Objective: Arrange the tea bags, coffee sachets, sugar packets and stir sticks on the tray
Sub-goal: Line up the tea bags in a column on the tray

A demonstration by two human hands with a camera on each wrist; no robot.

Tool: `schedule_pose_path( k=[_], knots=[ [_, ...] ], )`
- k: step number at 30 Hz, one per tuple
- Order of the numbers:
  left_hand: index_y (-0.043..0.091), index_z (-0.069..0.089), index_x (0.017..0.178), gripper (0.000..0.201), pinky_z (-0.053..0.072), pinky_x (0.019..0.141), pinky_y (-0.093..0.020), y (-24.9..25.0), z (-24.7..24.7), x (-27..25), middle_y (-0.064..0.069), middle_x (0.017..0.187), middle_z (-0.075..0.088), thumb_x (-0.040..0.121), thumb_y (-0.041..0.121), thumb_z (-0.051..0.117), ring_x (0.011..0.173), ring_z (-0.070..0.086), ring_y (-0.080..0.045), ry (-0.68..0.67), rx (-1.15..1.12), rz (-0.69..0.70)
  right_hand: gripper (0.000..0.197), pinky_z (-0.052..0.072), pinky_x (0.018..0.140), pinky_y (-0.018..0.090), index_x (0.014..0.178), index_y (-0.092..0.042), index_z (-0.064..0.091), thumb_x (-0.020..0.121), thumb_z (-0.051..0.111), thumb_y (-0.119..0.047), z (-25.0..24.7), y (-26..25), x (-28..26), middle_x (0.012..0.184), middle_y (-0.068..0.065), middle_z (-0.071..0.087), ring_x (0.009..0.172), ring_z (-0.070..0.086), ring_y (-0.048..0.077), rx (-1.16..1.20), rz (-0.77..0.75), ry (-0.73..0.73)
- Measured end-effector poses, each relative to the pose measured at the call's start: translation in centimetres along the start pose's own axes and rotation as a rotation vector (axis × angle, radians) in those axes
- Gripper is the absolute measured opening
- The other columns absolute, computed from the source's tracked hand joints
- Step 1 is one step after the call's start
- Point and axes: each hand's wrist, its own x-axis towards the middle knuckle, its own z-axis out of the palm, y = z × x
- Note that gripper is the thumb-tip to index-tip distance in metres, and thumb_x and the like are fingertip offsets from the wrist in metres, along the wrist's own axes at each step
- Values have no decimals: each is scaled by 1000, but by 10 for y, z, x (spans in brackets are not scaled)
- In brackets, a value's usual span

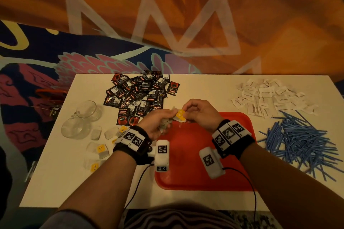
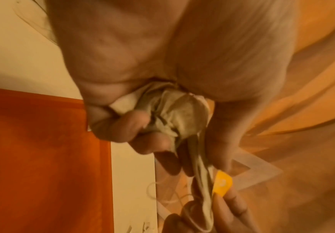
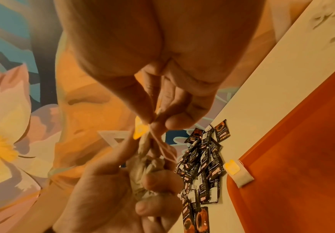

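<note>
Right now both hands are held up over the far left corner of the red tray, working on one bunch of tea bags. The left hand has its fingers curled tight round the crumpled bunch, so the bags sit balled in its palm. From that fist one bag stretches out toward the right hand, its long axis running roughly left to right between the two hands. The right hand pinches that far end, with the yellow tag and its string, between thumb and fingertips; the other fingers are loosely curled.

So the coming move turns on this: the bag to free lies to the right of the left fist, already in the right hand's pinch, and the tray is directly beneath. The right hand is the nearer one to set it down.

On the tray, the right wrist view shows a single tea bag lying across its rim near the corner; the rest of what shows is bare. More loose tea bags lie on the tabletop left of the tray, beside a glass cup. The coffee sachets are heaped at the far side, the sugar packets far right, the blue stir sticks just right of the tray.
</note>
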Motion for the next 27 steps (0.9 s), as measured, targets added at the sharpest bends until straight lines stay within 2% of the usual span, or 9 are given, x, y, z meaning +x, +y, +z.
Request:
schedule_pose_path(
  k=[3,6,11,15,17,19,20,23,27],
  knots=[
    [11,66,90,4,32,39,-17,-3,0,-1,0,70,55,88,15,66,52,48,-9,50,-6,73,27,50,59,26,85,-17,65,83,65,9,-1,-1,-2,71,3,64,58,58,15,31,-12,69],
    [11,67,101,10,32,39,-18,-7,2,1,0,75,58,92,14,64,54,49,-9,93,-97,144,27,51,59,26,98,-18,61,83,72,2,3,0,-3,77,7,67,62,61,16,188,35,141],
    [11,67,106,15,32,40,-19,-8,4,1,-2,80,61,91,12,66,56,49,-10,128,-109,183,17,52,62,28,76,-16,64,82,74,-3,5,0,1,72,6,66,68,62,20,146,51,208],
    [20,70,107,21,39,48,-20,-5,3,-2,2,81,62,88,11,72,57,52,-7,254,157,292,16,47,63,14,73,-24,67,81,76,-14,-3,-6,2,72,-6,67,63,60,4,-271,-119,273],
    [30,69,109,28,47,63,-23,2,1,-3,6,92,66,86,14,75,73,60,-7,353,420,444,9,40,62,7,77,-23,70,82,74,-17,-6,-9,0,75,-5,68,65,57,2,-429,-211,243],
    [36,67,108,32,47,82,-24,10,4,-5,8,102,66,84,17,77,94,61,-8,336,689,573,5,37,64,5,81,-24,73,84,72,-19,-9,-12,1,79,-6,69,71,57,3,-554,-273,201],
    [36,68,104,29,44,83,-21,13,8,-7,10,102,65,83,20,78,96,59,-6,314,809,619,5,36,65,6,83,-24,73,84,72,-19,-9,-12,1,79,-7,69,73,57,4,-583,-288,196],
    [31,69,85,13,38,74,-16,20,22,-7,20,87,63,84,23,78,84,55,5,342,932,683,13,40,66,11,89,-29,68,81,75,-20,-7,-11,3,76,-9,67,73,60,4,-447,-307,239],
    [29,69,77,14,46,81,-28,24,24,-5,14,80,67,85,19,77,81,61,-5,362,797,705,39,47,75,18,111,-34,61,79,77,-17,-10,-3,3,99,-13,65,95,59,6,-253,-282,226]
  ],
)
